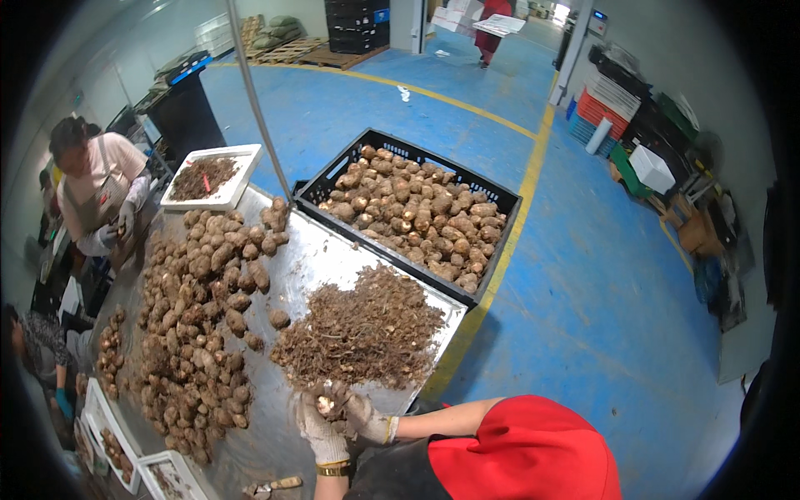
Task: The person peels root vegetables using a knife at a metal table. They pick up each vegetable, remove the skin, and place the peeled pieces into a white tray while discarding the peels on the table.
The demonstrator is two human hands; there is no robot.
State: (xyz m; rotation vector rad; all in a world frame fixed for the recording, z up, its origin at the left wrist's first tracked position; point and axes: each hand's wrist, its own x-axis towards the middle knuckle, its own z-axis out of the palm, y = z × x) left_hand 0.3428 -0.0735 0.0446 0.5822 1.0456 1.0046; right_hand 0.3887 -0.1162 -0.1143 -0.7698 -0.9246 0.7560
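Both my hands wear soiled white knit gloves and meet at the near edge of a metal table (312,256). My left hand (319,431) holds a taro corm (325,406) with a pale cut face. My right hand (369,417) is closed around the corm's other side, and its fingertips are partly hidden. Just beyond them lies a heap of brown peelings and root fibres (369,328). A large pile of taro corms (194,350) spreads over the table to the left. A tool with a wooden handle (286,483) rests near the table's front edge.
A black plastic crate full of corms (409,264) stands against the table's far right side. White foam trays (247,181) sit around the table, beside a metal pole (253,100). Co-workers (103,181) are at the left. A person in red (489,37) is far off on the blue floor.
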